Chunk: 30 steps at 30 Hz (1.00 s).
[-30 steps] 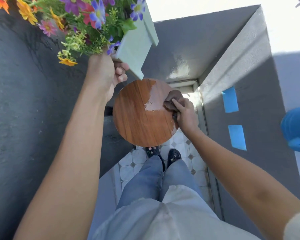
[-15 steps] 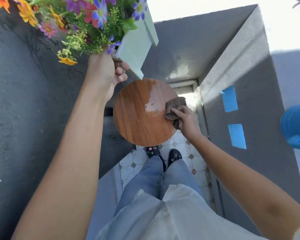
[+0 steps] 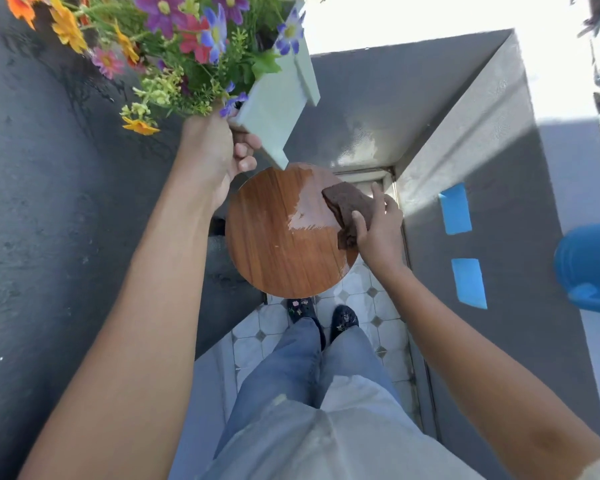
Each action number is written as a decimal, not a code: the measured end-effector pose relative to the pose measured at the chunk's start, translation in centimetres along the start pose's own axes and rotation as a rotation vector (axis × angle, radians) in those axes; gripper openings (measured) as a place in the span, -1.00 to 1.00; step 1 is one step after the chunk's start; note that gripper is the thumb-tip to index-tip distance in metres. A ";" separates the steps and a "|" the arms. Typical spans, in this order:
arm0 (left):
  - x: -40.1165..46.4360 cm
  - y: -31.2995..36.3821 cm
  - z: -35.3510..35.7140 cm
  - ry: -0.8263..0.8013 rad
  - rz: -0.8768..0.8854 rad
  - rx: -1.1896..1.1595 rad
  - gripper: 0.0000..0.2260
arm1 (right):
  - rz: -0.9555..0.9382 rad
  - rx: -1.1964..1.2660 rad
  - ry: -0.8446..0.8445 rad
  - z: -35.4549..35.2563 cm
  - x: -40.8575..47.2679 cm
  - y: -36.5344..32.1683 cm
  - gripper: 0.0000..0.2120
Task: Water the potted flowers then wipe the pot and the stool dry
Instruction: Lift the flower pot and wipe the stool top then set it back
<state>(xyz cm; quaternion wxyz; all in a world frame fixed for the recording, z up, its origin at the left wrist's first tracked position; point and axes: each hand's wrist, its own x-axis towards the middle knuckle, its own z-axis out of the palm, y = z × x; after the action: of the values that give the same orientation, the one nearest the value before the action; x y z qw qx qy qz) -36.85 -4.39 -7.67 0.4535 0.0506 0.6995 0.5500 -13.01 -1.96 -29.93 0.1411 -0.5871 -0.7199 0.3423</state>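
The dark grey walls of a narrow corner closed in on both sides, leaving only a strip of tiled floor where the person stood, so everything had to happen close to the body. In that gap sat the round wooden stool, its top bare because the pot had been lifted clear, which looked like the only way to reach the whole seat. The pale green pot, full of mixed flowers, hung tilted above and to the left of the stool, apart from it, with its lower corner over the far rim. The left hand was curled shut around the pot's lower edge, fingers tucked beneath it to carry its weight. A wet, shiny patch lay across the right part of the seat, and that was where the brown cloth rested. The right hand lay fairly open over the cloth, fingers spread and pressing it flat to the wood rather than gripping it, thumb at its near edge, a hold suited to sweeping. Judging by the sheen, the stool was only partly dried. Off to the right, two blue tape strips marked the wall, and a blue container showed at the frame's edge.
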 end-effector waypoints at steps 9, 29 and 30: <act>0.5 0.5 -0.2 0.012 0.008 0.005 -0.67 | -0.049 -0.228 -0.033 4.5 1.2 -2.0 -0.59; 2.4 2.8 -0.2 0.015 0.051 0.006 -0.70 | -0.178 -0.420 -0.156 6.1 6.7 -6.1 -0.62; 2.6 2.8 -0.3 0.016 0.049 0.008 -0.73 | -0.134 -0.412 -0.136 7.0 7.2 -6.9 -0.60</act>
<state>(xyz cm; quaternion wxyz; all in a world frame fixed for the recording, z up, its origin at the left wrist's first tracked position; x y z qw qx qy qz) -39.72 -2.03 -6.87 0.4340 0.0651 0.7039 0.5584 -24.33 2.00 -31.91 -0.0084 -0.5299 -0.8199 0.2168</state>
